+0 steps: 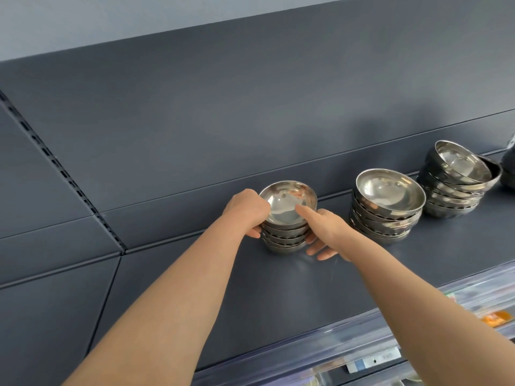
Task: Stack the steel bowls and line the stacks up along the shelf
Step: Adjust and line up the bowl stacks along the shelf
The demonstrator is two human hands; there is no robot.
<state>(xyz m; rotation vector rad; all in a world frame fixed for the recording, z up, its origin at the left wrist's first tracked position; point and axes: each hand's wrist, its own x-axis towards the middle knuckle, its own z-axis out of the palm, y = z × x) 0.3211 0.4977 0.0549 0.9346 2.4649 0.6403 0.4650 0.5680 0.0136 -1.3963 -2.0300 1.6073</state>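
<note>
Three stacks of steel bowls stand in a row on the dark grey shelf (278,296). The left stack (287,215) sits between my two hands. My left hand (246,210) grips its left side, fingers curled over the rim of the top bowl. On the stack's right side is my right hand (324,232); its thumb lies on the top bowl's rim and its fingers reach along the lower bowls. The middle stack (387,210) leans slightly. A taller right stack (454,185) tilts to the right, with no hand on it.
The shelf's back panel (250,121) rises right behind the stacks. A slotted upright (64,174) runs down the left. A clear price rail (362,344) with coloured labels lines the shelf's front edge. Another dark object (508,168) shows at the far right edge.
</note>
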